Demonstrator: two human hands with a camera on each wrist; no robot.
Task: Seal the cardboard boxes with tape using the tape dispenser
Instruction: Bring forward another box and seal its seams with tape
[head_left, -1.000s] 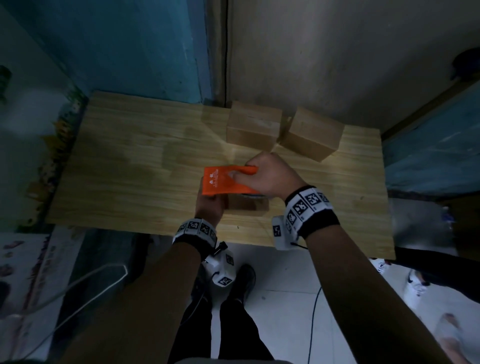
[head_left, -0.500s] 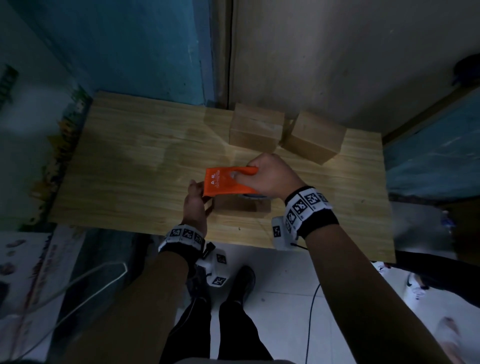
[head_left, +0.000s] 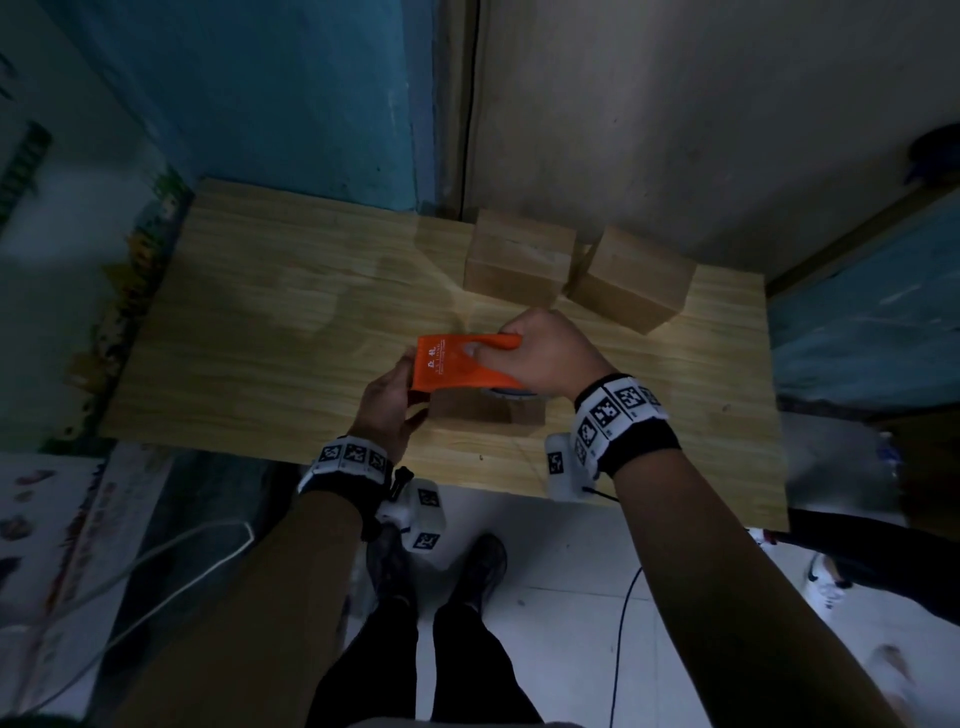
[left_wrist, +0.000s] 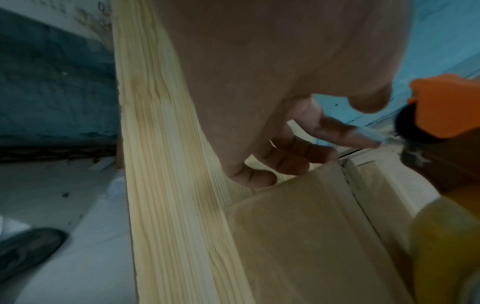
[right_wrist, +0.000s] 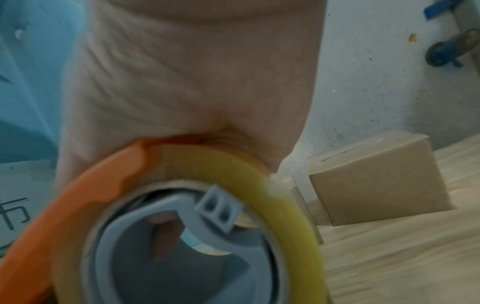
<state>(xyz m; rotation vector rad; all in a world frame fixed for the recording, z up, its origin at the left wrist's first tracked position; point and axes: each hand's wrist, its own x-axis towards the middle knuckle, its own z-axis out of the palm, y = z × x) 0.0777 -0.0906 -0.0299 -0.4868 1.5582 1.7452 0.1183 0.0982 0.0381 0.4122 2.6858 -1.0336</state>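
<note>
Both forearms reach forward. The left grip (head_left: 390, 402) has loosely curled fingers (left_wrist: 293, 156). The right grip (head_left: 545, 353) is clenched, thumb forward.

A light wooden table (head_left: 270, 322) with a straight grain stood against the walls in a corner, above a pale tiled floor (head_left: 566, 571). Three cardboard boxes lay directly on it. Two boxes sat at the far edge, the left one (head_left: 519, 260) square to the wall and the right one (head_left: 631, 278) turned at an angle, their near corners almost touching. A third box (head_left: 483, 410) sat near the front edge.
</note>
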